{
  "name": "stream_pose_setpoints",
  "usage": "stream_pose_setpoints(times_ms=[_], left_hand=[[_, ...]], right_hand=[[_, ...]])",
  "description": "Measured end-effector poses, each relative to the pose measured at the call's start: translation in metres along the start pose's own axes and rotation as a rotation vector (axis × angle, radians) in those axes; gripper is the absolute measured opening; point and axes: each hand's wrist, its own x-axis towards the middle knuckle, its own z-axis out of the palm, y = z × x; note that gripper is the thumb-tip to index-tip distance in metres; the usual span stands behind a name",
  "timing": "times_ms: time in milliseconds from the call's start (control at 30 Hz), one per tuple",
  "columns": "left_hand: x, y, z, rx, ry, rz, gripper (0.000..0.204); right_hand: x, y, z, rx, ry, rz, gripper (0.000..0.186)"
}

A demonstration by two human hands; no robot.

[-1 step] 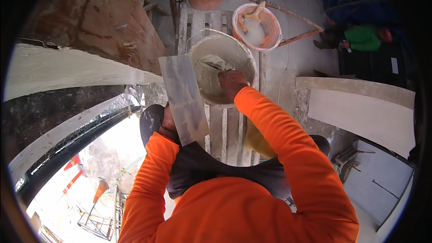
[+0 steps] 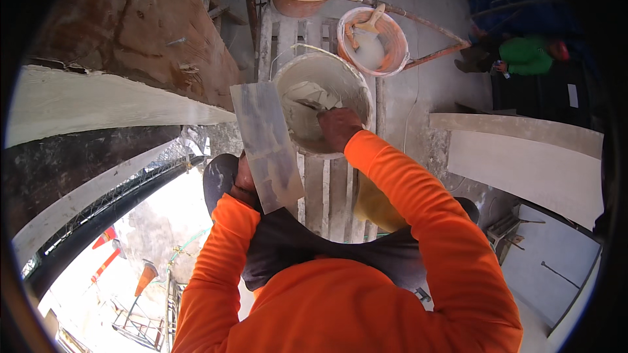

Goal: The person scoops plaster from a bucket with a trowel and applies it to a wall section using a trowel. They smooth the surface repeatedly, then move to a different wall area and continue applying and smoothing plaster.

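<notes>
Inside the whitish bucket (image 2: pixel 364 101), a wet, pale grey paste (image 2: pixel 302 129) lies on the bottom and coats the walls. My right hand (image 2: pixel 340 129) reaches over the bucket's near right side, closed round the handle of a small trowel (image 2: pixel 307 103) whose blade is in the paste. To the left, my left hand (image 2: pixel 244 176) is closed on a flat rectangular plastering trowel (image 2: pixel 265 140). Grey smears mark its face, and its far corner is close to the bucket's rim. The plate hides part of my left fingers and its handle.
The bucket stands on a slatted wooden platform (image 2: pixel 315 186). Beyond it are an orange tub (image 2: pixel 398 33) with a brush (image 2: pixel 371 19) and an orange basin (image 2: pixel 297 4). A rusty pipe (image 2: pixel 435 53) runs behind. A person in green (image 2: pixel 526 57) is at far right.
My right hand has shifted slightly to the right and down, and more of the small trowel's blade and the paste on it shows. My left hand and the plastering trowel stay nearly still.
</notes>
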Motion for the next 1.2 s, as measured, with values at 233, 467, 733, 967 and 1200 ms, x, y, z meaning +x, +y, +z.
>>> stream_pose_setpoints(times_ms=[233, 467, 733, 967, 1200], left_hand=[[0.003, 0.000, -0.002, 0.005, -0.049, 0.045, 0.046], [0.008, -0.002, -0.015, -0.030, 0.024, 0.036, 0.048], [0.013, -0.005, -0.046, -0.119, -0.041, 0.046, 0.052], [0.009, -0.005, -0.040, -0.040, -0.065, 0.063, 0.050], [0.009, -0.009, -0.004, -0.078, -0.139, -0.065, 0.050]], right_hand=[[-0.020, 0.018, -0.025, 0.110, -0.033, 0.331, 0.028], [-0.006, -0.015, -0.001, 0.438, -0.108, 0.329, 0.041], [-0.041, 0.033, 0.020, 0.651, 0.024, 0.230, 0.063], [-0.078, 0.050, 0.038, 1.256, -0.023, 0.209, 0.058], [-0.151, 0.039, -0.004, 1.127, 0.415, -0.033, 0.040]])
